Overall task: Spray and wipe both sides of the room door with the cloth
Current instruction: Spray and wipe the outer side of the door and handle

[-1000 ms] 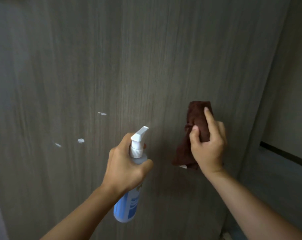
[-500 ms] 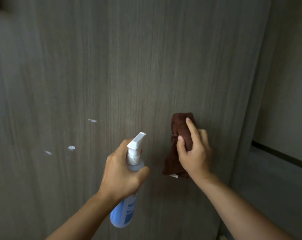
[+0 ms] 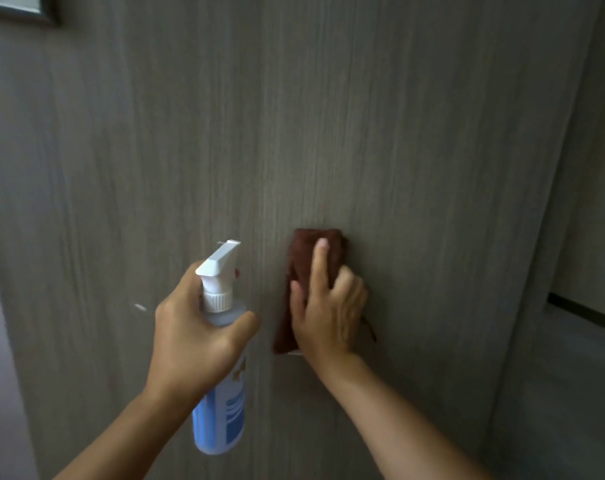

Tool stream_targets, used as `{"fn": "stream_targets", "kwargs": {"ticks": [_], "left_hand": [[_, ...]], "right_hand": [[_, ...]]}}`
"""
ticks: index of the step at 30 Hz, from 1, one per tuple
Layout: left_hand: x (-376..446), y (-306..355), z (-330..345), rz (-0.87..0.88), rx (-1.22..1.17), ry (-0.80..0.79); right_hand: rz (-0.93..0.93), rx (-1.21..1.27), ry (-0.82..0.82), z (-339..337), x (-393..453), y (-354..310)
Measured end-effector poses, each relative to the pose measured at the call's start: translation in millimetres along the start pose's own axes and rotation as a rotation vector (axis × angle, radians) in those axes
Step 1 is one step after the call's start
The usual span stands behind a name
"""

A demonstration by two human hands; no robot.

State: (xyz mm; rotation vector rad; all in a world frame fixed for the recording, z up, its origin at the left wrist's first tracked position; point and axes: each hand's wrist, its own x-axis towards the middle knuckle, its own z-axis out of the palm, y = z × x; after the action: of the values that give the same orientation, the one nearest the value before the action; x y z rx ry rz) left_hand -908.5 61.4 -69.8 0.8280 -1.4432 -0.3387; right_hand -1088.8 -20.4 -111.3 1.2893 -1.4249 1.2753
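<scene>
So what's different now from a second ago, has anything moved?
The right hand has slid the cloth leftwards across the door, closer to the bottle. The view has shifted too: only one white fleck shows now, where three showed before. Unchanged: the left hand grips the bottle, nozzle toward the door, and the right hand presses the cloth flat.

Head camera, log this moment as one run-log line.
left hand: grips spray bottle, nozzle toward door | right hand: presses brown cloth on door | stage: wiping
</scene>
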Motion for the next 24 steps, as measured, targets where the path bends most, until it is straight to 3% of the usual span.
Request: {"fn": "stream_targets", "kwargs": {"ticks": [5,10,12,17,19,24], "left_hand": [[3.4,-3.8,-13.0,-0.013,0.010,0.055],[9.0,-7.8,-25.7,-0.051,-0.006,0.049],[12.3,-8.4,-30.4,-0.064,-0.012,0.066],[12.1,-14.4,-36.2,-0.100,0.011,0.063],[10.2,-18.1,-37.2,-0.122,0.038,0.042],[9.7,-21.5,-44.3,-0.164,0.078,-0.007]], "right_hand": [[-0.101,0.068,-0.003,-3.7,23.9,-5.9],[0.283,0.083,0.132,-10.5,54.9,34.8],[0.306,0.075,0.132,-8.5,49.8,21.9],[-0.168,0.083,-0.018,-1.0,9.1,-24.1],[-0.223,0.092,-0.020,-1.8,16.6,-18.8],[0.097,0.106,0.043,-7.7,46.0,-13.9]]}}
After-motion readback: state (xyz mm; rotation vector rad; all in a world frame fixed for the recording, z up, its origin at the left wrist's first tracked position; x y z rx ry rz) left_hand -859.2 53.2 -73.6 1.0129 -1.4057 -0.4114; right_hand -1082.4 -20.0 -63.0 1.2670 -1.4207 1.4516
